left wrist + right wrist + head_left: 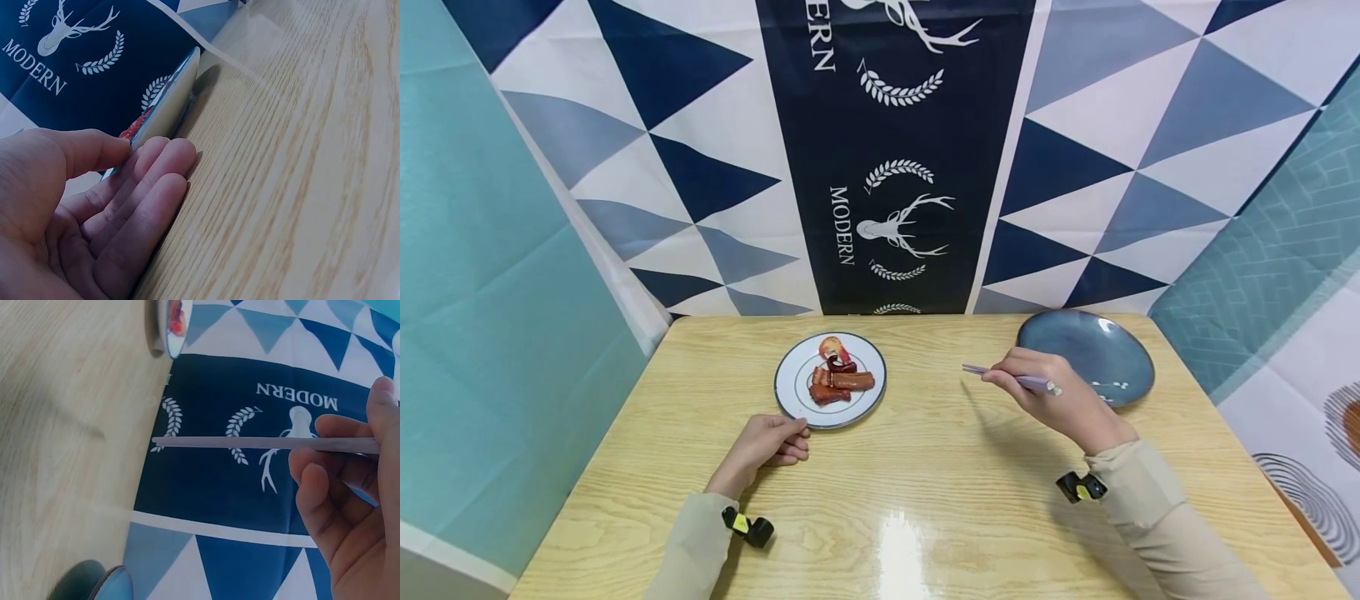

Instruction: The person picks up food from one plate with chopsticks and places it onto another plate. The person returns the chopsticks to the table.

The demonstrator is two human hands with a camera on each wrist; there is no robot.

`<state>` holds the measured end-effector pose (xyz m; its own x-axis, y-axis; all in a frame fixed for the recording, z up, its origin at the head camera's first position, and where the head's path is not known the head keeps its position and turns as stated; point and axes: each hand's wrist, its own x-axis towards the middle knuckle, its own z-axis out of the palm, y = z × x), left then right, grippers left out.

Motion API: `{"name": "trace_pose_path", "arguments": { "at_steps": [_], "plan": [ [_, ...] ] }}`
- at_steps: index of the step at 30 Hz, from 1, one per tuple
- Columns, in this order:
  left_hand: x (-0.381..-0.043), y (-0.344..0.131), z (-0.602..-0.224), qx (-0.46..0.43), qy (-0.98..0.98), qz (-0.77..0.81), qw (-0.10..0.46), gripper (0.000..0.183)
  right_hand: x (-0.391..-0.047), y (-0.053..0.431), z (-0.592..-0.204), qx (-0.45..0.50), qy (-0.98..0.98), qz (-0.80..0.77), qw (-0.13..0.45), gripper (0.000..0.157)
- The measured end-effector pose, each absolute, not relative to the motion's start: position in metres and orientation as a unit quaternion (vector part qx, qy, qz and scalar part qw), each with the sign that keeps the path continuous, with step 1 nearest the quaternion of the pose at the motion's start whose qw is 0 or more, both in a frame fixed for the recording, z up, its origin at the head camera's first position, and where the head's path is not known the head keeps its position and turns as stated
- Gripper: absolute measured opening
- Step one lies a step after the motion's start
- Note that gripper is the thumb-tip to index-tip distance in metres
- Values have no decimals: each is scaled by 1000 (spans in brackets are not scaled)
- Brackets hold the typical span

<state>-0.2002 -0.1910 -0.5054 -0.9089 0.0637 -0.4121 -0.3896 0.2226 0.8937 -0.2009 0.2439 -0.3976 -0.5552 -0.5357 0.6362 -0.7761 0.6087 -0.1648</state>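
Observation:
My left hand (765, 443) pinches the near-left rim of a white plate (792, 379) with a dark edge. In the left wrist view the thumb lies on top of the rim, with the other fingers below it. Several food pieces sit on the plate, among them a sausage (853, 381) and a reddish-brown drumstick (829, 395). Held in my right hand (1060, 402), above the table, are slim purple chopsticks (231, 442). Their tips point left toward the plate and hold nothing. From the right wrist view I cannot make out both sticks separately.
A dark blue plate (1082, 346) rests at the table's back right, partly behind my right hand. The wooden table (865, 500) meets a patterned cloth wall (910, 167) at the back. A teal panel (512, 292) stands along the left side.

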Motion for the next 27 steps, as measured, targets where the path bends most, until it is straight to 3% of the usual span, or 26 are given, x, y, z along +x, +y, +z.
{"name": "trace_pose_path", "arguments": {
  "at_steps": [7, 14, 16, 20, 24, 27],
  "plan": [
    [-200, -191, -505, -106, 760, 614, 185, 29, -198, 240, -402, 388, -856, 208, 271, 4],
    [-200, -190, -505, -106, 762, 611, 184, 29, -196, 234, -410, 416, -843, 195, 278, 34],
    [-200, -190, -505, -105, 762, 611, 184, 29, -195, 234, -412, 419, -843, 192, 279, 32],
    [-200, -190, -504, -104, 763, 611, 183, 30, -195, 234, -416, 421, -842, 195, 274, 11],
    [-199, -191, -505, -103, 764, 610, 184, 30, -195, 233, -422, 428, -840, 196, 270, 11],
    [-199, -191, -505, -104, 764, 610, 184, 30, -194, 233, -425, 428, -840, 194, 270, 22]
  ]
}}
